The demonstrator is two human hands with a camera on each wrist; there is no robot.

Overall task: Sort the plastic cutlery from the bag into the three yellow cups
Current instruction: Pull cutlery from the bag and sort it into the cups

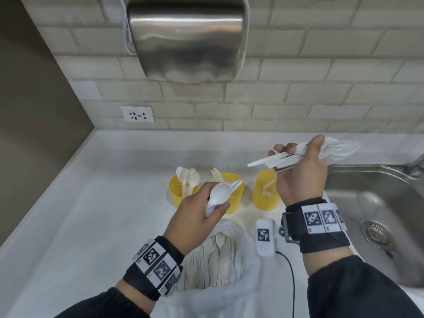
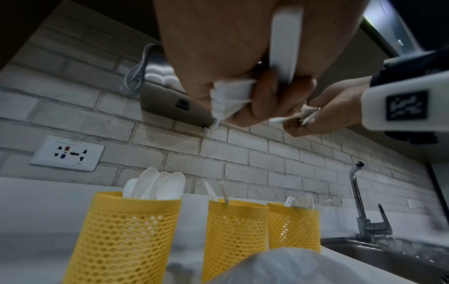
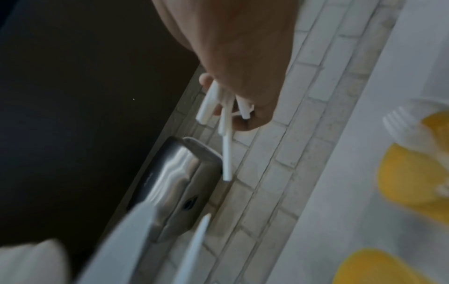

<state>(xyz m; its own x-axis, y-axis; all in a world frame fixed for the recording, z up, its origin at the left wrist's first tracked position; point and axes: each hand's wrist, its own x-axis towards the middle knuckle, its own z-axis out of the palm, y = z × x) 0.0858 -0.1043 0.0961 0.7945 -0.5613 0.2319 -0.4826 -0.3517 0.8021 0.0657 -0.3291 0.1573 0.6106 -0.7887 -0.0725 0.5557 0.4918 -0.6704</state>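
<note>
Three yellow mesh cups stand in a row on the counter: the left cup [image 1: 181, 193] holds spoons, the middle cup [image 1: 232, 196] knives, the right cup [image 1: 266, 193] forks. My left hand [image 1: 215, 203] grips a small bunch of white spoons [image 1: 219, 192] just in front of the middle cup. My right hand [image 1: 298, 150] is raised above the right cup and grips a bundle of white cutlery [image 1: 273, 160], handles pointing left. The clear plastic bag [image 1: 243, 260] lies near the front edge with more cutlery inside. The left wrist view shows the cups [image 2: 126, 236] below my left hand [image 2: 243, 92].
A steel sink [image 1: 376, 214] with a tap [image 1: 415, 166] lies to the right. A metal hand dryer [image 1: 185, 37] hangs on the brick wall above the cups, and a socket [image 1: 137, 114] sits at left. A white tagged device [image 1: 265, 237] with a black cable lies beside the bag.
</note>
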